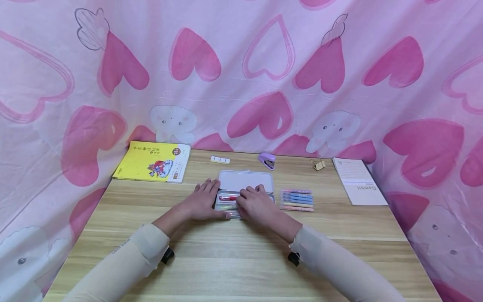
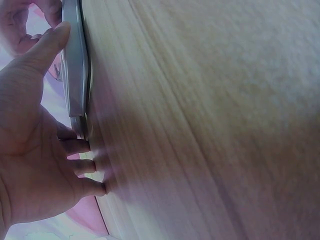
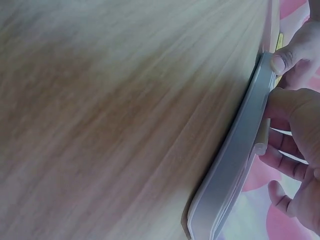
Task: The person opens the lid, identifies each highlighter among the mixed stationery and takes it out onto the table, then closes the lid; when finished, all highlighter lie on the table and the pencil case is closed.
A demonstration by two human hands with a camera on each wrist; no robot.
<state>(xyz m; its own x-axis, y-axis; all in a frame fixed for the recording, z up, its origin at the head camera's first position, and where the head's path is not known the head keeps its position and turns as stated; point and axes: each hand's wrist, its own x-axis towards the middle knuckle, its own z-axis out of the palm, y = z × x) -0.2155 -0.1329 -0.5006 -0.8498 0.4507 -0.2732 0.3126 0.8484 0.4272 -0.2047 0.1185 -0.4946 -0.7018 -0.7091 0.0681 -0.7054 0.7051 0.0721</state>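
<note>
A metal pencil case [image 1: 245, 181] lies on the table, its lid folded back. In its tray sit a red pen [image 1: 227, 198] and a pale yellow-green pen [image 1: 227, 207]. My left hand [image 1: 201, 202] rests at the case's left end, fingers stretched out and thumb on the front rim. Over the right half of the tray, my right hand [image 1: 258, 205] has its fingers bent down into the case. The right wrist view shows a pale pen [image 3: 261, 142] pinched between its thumb and fingers, one end sticking out. That hand hides part of the tray.
Right of the case lies a row of several coloured pens [image 1: 297, 200]. Behind it are a small white strip [image 1: 220, 160], a purple stapler [image 1: 267, 160] and a binder clip [image 1: 318, 164]. A yellow book [image 1: 147, 163] lies far left, a notepad [image 1: 358, 180] far right.
</note>
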